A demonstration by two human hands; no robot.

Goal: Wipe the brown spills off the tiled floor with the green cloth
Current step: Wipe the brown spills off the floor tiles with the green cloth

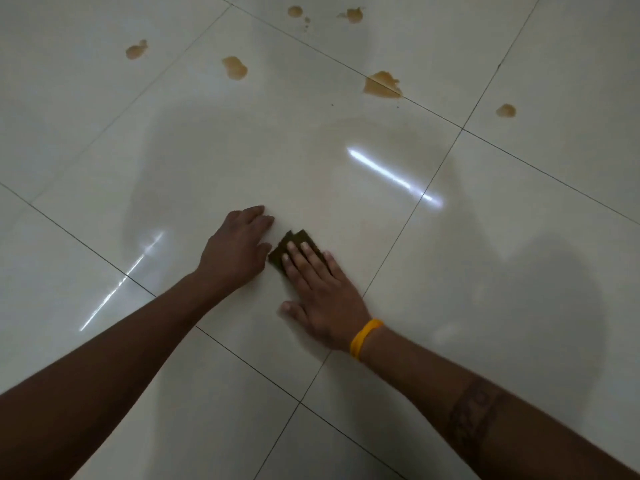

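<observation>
My right hand (320,292) lies flat on a small dark green cloth (291,241), fingers pressing it onto the white tiled floor (519,237). Only the cloth's far corner shows past my fingertips. My left hand (235,247) rests palm down on the tile just left of the cloth, fingers spread, holding nothing. Several brown spills lie farther away: one large spill (382,85) across a grout line, a spill (235,67) to its left, a spill (136,50) at far left, a small spill (506,110) at right, and more spills (353,14) near the top edge.
A faint damp smear (381,161) covers the tile beyond my hands. Dark grout lines (408,223) cross the floor diagonally. Bright light reflections streak the glossy tiles. A yellow band (365,337) circles my right wrist.
</observation>
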